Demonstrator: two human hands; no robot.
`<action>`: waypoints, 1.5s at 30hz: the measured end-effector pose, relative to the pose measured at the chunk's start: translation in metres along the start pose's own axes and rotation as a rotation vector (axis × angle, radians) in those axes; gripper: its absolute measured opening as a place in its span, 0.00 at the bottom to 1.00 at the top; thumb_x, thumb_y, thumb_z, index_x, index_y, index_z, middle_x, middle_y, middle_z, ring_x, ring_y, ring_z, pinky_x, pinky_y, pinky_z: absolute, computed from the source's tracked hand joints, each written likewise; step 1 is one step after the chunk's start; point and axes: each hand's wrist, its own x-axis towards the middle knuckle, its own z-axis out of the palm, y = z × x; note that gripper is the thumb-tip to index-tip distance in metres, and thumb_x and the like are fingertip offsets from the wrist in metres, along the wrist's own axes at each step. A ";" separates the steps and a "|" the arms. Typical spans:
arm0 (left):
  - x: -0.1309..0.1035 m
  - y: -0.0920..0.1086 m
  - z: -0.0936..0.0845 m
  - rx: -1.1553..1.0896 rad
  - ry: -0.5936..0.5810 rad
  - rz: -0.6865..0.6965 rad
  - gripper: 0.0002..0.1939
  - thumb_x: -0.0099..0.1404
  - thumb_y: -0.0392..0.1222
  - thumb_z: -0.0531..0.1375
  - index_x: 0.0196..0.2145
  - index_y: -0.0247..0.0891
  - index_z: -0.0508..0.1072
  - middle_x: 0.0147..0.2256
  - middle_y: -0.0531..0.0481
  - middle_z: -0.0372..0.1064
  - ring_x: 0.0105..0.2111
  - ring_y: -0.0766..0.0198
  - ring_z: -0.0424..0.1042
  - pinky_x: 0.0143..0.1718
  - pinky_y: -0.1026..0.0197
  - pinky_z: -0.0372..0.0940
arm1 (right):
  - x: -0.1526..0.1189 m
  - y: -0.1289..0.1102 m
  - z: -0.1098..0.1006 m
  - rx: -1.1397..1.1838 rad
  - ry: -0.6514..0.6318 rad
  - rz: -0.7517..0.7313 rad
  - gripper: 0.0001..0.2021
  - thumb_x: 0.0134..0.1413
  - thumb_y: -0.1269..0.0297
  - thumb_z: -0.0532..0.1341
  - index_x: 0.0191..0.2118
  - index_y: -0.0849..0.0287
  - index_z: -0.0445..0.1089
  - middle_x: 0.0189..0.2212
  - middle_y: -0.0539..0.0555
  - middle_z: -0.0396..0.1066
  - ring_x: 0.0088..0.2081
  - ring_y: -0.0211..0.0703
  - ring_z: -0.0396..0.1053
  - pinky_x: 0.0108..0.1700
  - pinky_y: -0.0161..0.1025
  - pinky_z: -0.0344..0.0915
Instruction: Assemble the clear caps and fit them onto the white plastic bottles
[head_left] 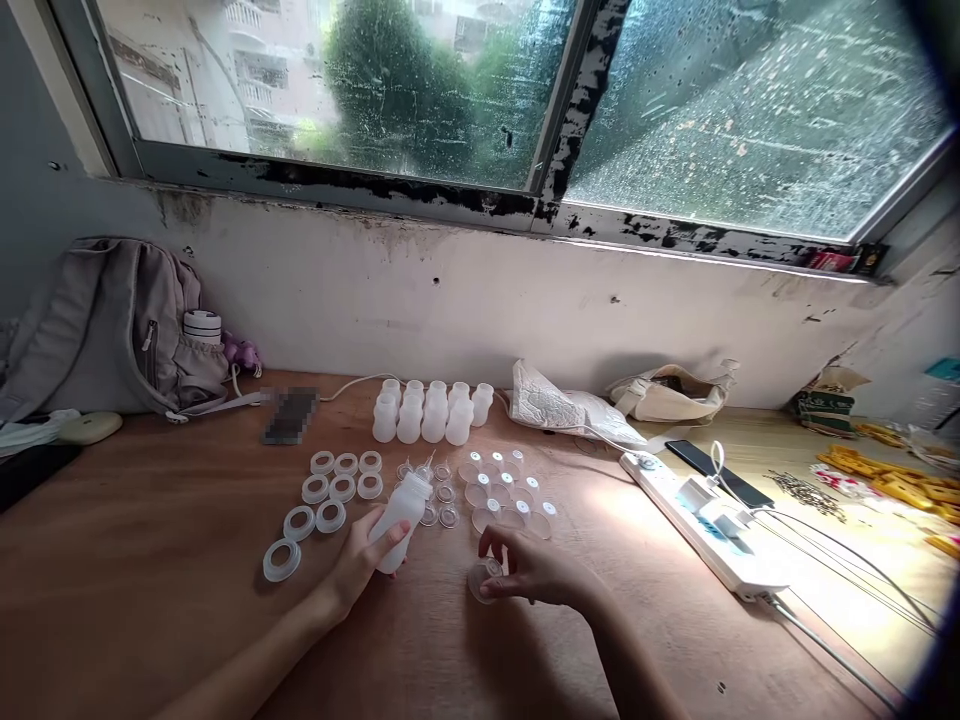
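My left hand (355, 562) is wrapped round a translucent white plastic bottle (401, 518), which leans with its neck up and to the right. With thumb and fingers, my right hand (538, 570) grips a clear round cap (480, 580) at the tabletop. Beyond that hand lie rows of clear caps (512, 518) with small white discs on them. Small clear ring-shaped inserts (448, 516) are partly hidden behind the held bottle. On the left, several white screw rings (281, 560) lie in rows. A group of similar bottles (433, 424) stands upright near the wall.
A white power strip (705, 530) with plugs, cables and a black phone (716, 472) is on the right. White padded bags (574, 410) and a cream pouch (671, 392) lie by the wall. At left stand a grey backpack (112, 330) and a blurred dark object (291, 415).
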 end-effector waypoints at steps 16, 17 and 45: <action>0.010 0.000 -0.021 0.773 0.138 0.508 0.20 0.52 0.45 0.60 0.44 0.43 0.66 0.42 0.48 0.64 0.42 0.58 0.65 0.42 0.58 0.61 | 0.018 -0.017 0.012 0.768 0.502 -0.157 0.12 0.47 0.60 0.60 0.39 0.55 0.65 0.38 0.53 0.64 0.34 0.39 0.67 0.39 0.40 0.65; 0.010 -0.001 -0.021 0.787 0.132 0.510 0.20 0.52 0.45 0.60 0.45 0.44 0.65 0.42 0.48 0.64 0.42 0.58 0.65 0.42 0.59 0.62 | 0.019 -0.018 0.014 0.765 0.531 -0.167 0.10 0.47 0.60 0.60 0.37 0.56 0.66 0.39 0.53 0.63 0.35 0.39 0.66 0.39 0.39 0.65; 0.011 0.006 -0.036 0.841 -0.039 0.582 0.20 0.51 0.48 0.60 0.42 0.42 0.64 0.39 0.49 0.66 0.39 0.60 0.66 0.40 0.60 0.62 | 0.028 -0.019 0.039 0.862 0.342 -0.168 0.14 0.42 0.65 0.64 0.39 0.55 0.68 0.36 0.52 0.69 0.37 0.41 0.67 0.41 0.40 0.64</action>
